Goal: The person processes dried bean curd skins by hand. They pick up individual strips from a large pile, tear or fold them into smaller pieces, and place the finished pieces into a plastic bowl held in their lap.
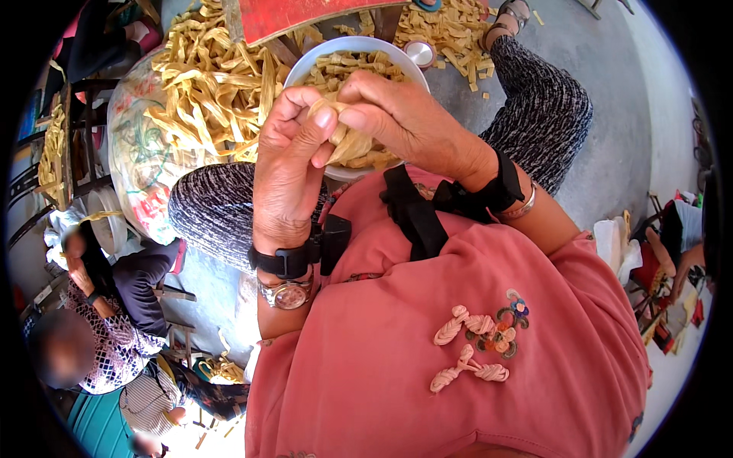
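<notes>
Both hands up close to chest over lap, tight space: pink shirt (458,343) right below, white bowl (359,47) rim just behind the knuckles, patterned-trouser knees either side. Open grey floor (611,114) only off to the right past the knee. Left hand (286,175) and right hand (405,122) meet fingertip to fingertip, both pinched shut on a pale yellow strip (351,145), held above the bowl's near edge. Strip looks flat, limp, folded or bunched between thumbs, cream-tan, same as strips filling the bowl. Big heap of strips (206,91) on a printed sack at left, just beside the bowl. Other people seated low left
</notes>
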A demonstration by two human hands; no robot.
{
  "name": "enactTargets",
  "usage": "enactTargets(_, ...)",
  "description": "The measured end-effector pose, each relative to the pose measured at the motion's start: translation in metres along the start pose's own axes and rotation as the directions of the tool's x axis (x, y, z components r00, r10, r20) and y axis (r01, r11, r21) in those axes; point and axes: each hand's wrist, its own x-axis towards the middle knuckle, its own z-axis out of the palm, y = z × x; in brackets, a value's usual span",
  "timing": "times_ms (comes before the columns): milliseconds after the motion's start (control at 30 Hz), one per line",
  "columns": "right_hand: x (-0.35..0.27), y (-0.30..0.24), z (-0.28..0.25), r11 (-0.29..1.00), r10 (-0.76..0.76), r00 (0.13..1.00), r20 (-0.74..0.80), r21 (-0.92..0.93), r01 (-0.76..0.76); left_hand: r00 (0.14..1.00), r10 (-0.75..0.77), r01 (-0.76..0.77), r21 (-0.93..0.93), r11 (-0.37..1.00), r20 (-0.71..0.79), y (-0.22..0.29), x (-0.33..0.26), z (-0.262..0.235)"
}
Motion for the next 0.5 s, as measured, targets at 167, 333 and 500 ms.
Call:
enactTargets(167,0.003,-0.007,0.0,0.985,-0.062,0.997,-0.048,0.157,0.068,0.998,-0.011,0.025,-0.234,0.972,0.059,0.005,-0.006,0.008)
enactTargets(333,-0.001,-0.003,-0.001,0.973,-0.124,0.986,-0.114,0.181,0.144,0.994,0.004,0.018,-0.201,0.98,0.107,0.012,-0.014,0.017)
enactTargets(500,-0.008,-0.008,-0.008,0.892,0.197,0.978,0.064,0.402,-0.206,0.988,0.123,-0.145,0.283,0.948,0.096,0.011,-0.016,0.024)
